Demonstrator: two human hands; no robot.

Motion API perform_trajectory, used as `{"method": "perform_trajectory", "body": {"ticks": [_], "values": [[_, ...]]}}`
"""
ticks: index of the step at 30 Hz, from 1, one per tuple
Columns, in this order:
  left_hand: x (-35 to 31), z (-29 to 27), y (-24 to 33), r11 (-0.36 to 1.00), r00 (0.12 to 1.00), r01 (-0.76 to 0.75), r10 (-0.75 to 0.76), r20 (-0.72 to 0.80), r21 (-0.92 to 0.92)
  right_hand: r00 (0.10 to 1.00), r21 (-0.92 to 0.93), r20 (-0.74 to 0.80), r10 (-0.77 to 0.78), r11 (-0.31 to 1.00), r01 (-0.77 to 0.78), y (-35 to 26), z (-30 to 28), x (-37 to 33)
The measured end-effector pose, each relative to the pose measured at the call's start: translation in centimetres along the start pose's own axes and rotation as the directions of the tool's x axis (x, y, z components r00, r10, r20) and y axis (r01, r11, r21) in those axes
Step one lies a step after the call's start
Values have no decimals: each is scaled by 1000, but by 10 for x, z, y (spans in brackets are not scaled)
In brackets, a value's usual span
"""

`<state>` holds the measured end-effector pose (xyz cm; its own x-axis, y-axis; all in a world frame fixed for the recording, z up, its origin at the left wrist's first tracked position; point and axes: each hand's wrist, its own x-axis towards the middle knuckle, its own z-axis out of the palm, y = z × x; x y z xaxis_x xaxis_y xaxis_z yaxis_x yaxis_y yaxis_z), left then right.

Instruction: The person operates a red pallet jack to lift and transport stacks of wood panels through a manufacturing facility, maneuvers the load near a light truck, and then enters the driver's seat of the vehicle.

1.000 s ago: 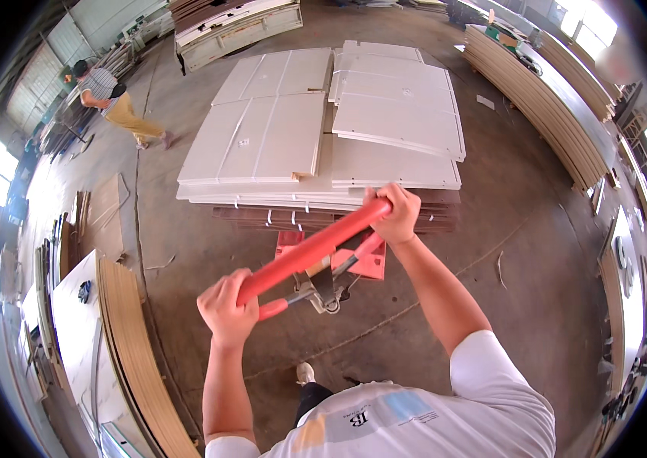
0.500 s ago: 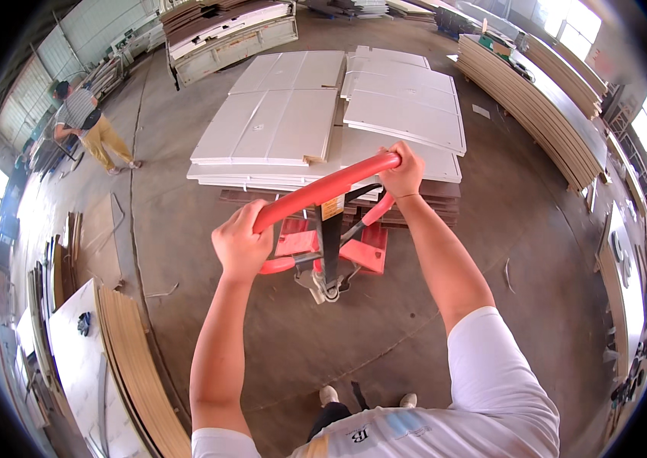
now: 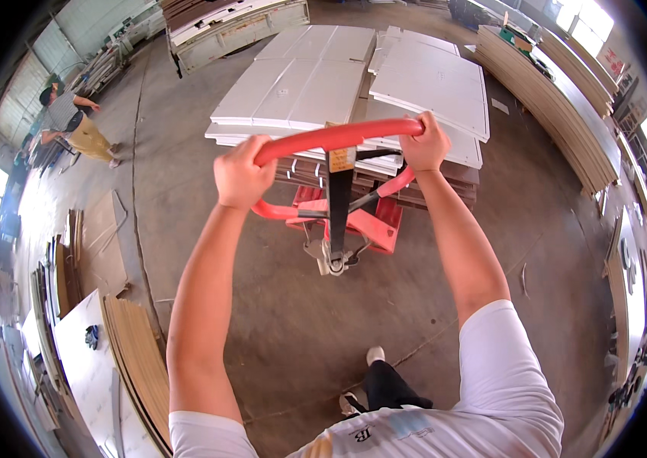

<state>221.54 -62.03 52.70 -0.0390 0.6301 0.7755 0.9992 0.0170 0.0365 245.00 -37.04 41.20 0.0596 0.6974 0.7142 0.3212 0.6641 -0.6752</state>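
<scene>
Head view: the hands stand apart, the left hand (image 3: 243, 174) wrapped round the left end of the red handle (image 3: 339, 137), the right hand (image 3: 425, 143) round its right end. The handle belongs to a red jack (image 3: 373, 227), just ahead of the person, its body at the near edge of a load of white panels (image 3: 285, 84) over brown boards (image 3: 465, 191).

The likeliest trouble is sliding: the white panels lie in uneven, stepped piles and jut past the brown boards on the left, so a jerk or sharp turn could shift them. The shoes (image 3: 375, 355) are staggered behind the jack; a sudden roll toward the person could catch a foot. A loose strip (image 3: 524, 280) on the right could snag a wheel or a step.

For room, floor (image 3: 300, 320) shows between the person and jack and along both sides of the load. The left stack (image 3: 140, 359) has a hard edge near the left elbow's side; the right stack (image 3: 552, 114) runs well apart. A co-worker (image 3: 83, 137) stands beyond the load's left side, and a swing that way would narrow the gap.
</scene>
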Motion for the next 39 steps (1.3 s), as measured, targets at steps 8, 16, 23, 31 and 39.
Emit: {"method": "perform_trajectory", "body": {"ticks": [8, 16, 23, 31, 39], "values": [[108, 18, -17, 995, 996, 90, -90, -8, 34, 999, 24, 36, -40, 999, 39, -12, -13, 86], [202, 77, 29, 990, 994, 105, -106, 7, 91, 995, -86, 87, -41, 995, 48, 10, -108, 154], [297, 34, -38, 977, 979, 204, -204, 1, -65, 992, -15, 128, -12, 1000, 14, -96, -87, 226], [290, -4, -439, 979, 987, 149, -156, -35, -140, 996, -71, -73, -46, 997, 40, -269, 280, 172], [333, -102, -876, 961, 990, 133, -119, 71, -243, 989, -234, -145, -8, 972, -27, -551, 631, 129]]}}
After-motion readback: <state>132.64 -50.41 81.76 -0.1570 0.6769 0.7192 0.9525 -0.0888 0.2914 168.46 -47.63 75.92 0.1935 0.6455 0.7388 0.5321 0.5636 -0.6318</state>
